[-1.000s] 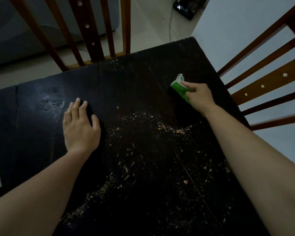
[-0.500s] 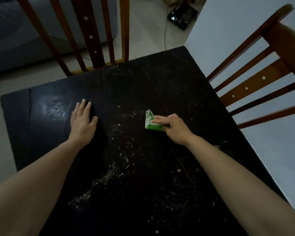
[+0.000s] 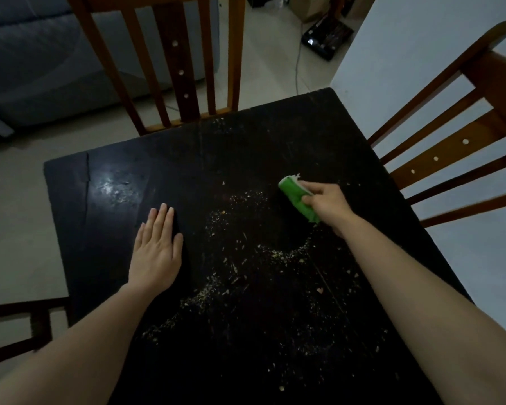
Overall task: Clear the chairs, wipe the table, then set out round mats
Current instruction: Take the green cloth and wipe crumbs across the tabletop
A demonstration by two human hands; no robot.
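The left hand (image 3: 157, 252) lies flat on the table (image 3: 100, 217), with its fingers straight and close together. It holds nothing. I think it is there to lean on. Just right of it is a messy trail of crumbs (image 3: 240, 258) that runs from near the right hand down toward the person. If the left hand slides right, it could smear the crumbs or get them stuck to the palm. The right hand (image 3: 329, 206) has its fingers curled round a green cloth (image 3: 297, 198). The cloth touches the table just up and to the right of the crumbs. The cloth is small and there are lots of crumbs. A fast swipe could flick them off the edge onto the floor. It could also flick them onto the chair (image 3: 450, 153), which stands right of the right hand, and then the chair would be dirty. A slow swipe could leave a thin line of crumbs at each side of the cloth. The table is dark and the light is low, so tiny bits are easy to miss. No mats show here. If they go down too soon, crumbs would get stuck under them.
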